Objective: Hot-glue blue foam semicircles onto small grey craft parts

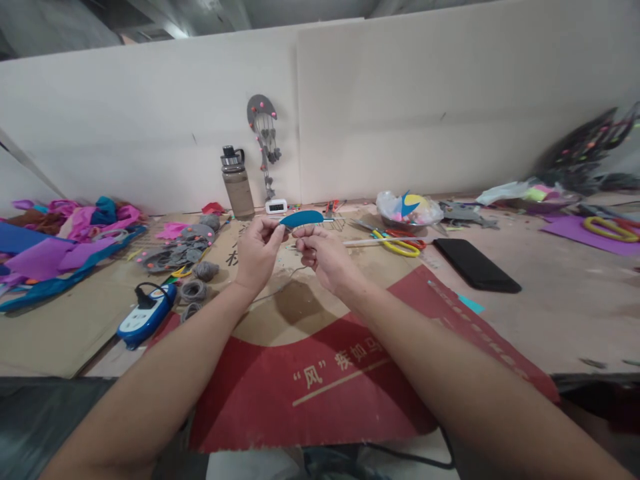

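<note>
A curved piece of blue felt (302, 219) is pinched at its left end by my left hand (259, 252). It is raised over the cardboard sheet (220, 250) with its rounded edge upward. Just below its lower edge, my right hand (323, 255) has its fingers closed together; what lies between them is too small to make out. A thin grey yarn (283, 288) trails down and left from beneath the right hand. Past that hand, a pale thin rod (363, 241) reaches toward yellow-handled scissors (403, 247).
Left are a blue-and-white power strip (145, 317), balls of grey yarn (205, 270) and coloured felt scraps (75, 250). A water bottle (237, 187) and small clock (276, 207) stand behind. A black phone (475, 263) lies right. A grey felt hanging (263, 120) is on the wall.
</note>
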Action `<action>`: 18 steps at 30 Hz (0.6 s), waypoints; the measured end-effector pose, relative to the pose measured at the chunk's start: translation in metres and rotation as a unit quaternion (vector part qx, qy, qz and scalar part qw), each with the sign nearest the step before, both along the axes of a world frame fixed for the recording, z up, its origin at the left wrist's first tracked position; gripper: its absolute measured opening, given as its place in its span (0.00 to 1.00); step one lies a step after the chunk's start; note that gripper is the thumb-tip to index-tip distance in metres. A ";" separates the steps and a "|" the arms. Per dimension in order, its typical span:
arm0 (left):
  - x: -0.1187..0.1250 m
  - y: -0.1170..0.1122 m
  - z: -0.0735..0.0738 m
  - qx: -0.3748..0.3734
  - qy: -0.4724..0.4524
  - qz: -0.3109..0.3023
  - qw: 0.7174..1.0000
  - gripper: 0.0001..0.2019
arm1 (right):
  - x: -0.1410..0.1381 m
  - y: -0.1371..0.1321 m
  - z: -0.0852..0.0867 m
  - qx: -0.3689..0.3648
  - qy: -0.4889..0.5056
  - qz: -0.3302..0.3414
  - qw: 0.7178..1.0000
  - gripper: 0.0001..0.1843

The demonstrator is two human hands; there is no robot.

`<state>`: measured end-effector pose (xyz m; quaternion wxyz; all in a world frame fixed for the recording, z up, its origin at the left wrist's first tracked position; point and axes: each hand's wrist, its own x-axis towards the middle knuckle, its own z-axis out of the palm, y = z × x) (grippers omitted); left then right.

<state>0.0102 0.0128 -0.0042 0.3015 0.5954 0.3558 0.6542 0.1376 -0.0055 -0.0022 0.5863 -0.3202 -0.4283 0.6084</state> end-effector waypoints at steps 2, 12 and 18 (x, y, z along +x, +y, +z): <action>0.001 -0.001 0.000 -0.011 -0.020 -0.021 1.000 0.07 | 0.000 0.002 -0.002 0.018 -0.019 -0.031 0.999 0.03; 0.004 -0.001 -0.005 -0.050 -0.078 -0.096 0.991 0.09 | -0.004 0.010 -0.016 0.082 -0.065 -0.137 0.985 0.09; 0.004 0.001 -0.005 -0.055 -0.099 -0.104 0.988 0.09 | -0.004 0.013 -0.018 0.091 -0.067 -0.152 0.982 0.09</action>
